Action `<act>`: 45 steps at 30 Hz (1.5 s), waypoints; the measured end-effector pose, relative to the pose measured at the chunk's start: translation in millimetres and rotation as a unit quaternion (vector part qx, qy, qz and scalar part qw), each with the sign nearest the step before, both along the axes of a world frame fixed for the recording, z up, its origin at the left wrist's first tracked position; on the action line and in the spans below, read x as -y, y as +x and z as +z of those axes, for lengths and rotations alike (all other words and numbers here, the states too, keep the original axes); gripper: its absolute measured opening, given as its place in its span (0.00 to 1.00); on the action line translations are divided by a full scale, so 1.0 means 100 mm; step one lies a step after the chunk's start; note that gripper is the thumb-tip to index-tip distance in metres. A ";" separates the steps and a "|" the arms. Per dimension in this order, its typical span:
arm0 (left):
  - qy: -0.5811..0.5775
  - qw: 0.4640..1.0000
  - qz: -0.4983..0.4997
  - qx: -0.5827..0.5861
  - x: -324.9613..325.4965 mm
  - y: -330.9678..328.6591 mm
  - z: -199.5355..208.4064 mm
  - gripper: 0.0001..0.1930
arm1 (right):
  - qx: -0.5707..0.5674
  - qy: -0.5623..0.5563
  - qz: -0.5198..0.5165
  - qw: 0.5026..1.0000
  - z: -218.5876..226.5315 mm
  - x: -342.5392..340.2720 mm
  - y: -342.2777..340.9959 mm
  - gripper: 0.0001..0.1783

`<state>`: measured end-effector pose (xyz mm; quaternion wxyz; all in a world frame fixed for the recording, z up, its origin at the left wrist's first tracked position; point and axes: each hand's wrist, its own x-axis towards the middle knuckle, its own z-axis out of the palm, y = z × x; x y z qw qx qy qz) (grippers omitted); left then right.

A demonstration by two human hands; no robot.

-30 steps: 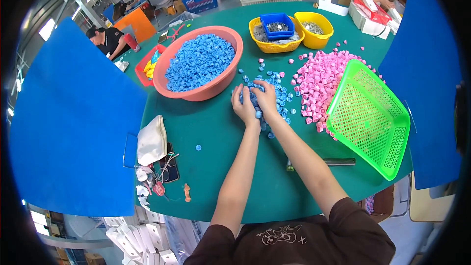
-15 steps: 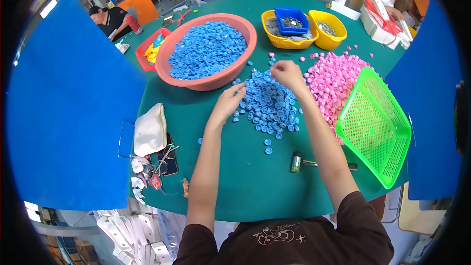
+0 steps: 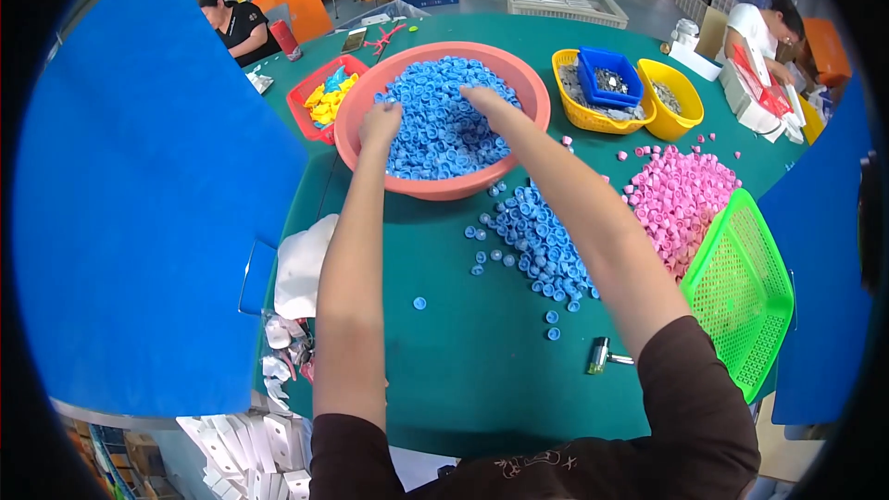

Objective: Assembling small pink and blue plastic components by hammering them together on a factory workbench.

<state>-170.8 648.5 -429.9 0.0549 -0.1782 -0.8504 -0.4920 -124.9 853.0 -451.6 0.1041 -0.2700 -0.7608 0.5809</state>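
Both my arms reach forward over a round pink basin (image 3: 534, 93) heaped with small blue cup-shaped plastic pieces (image 3: 443, 143). At the basin's left side, my left hand (image 3: 381, 122) is down at the blue pieces, its knuckles bent and its fingertips hidden. Farther right in the basin, my right hand (image 3: 485, 104) touches the heap, with its fingers pointing left and partly hidden among the pieces. Whether either hand grips any pieces does not show. Between the hands the heap dips. A loose pile of the same blue pieces (image 3: 546, 241) lies on the green table, partly under my right forearm.
Pink pieces (image 3: 681, 190) are heaped at right beside a tilted green basket (image 3: 741, 287). Yellow baskets (image 3: 681, 116) stand behind, a red tray (image 3: 301, 102) left of the basin. A small dark green cylinder (image 3: 598, 355) lies nearby. Blue panels (image 3: 157, 222) flank the table; two people sit beyond.
Both hands have left the blue pile on the table and moved forward and left into the pink basin. The view has shifted, so the table's things appear farther right and lower.
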 end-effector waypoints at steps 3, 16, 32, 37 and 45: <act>-0.233 0.968 0.058 0.077 0.14 -0.35 -0.28 0.36 | 0.084 0.152 0.089 0.981 -0.03 0.38 -0.29 0.38; 0.374 0.891 0.186 0.177 -0.29 0.39 0.11 0.20 | -0.173 -0.276 -0.037 0.945 0.44 1.18 0.29 0.19; 0.500 0.853 -0.019 0.148 -0.76 2.71 -0.14 0.13 | -0.376 -0.223 -0.147 0.887 0.07 0.89 2.47 0.13; 0.374 0.925 0.003 0.071 -0.86 2.83 -0.86 0.15 | -0.262 0.045 -0.224 0.937 -0.66 0.67 2.53 0.17; 0.073 0.975 -0.031 -0.210 -0.45 2.59 -1.20 0.25 | -0.052 0.089 -0.030 0.994 -0.21 0.81 2.79 0.24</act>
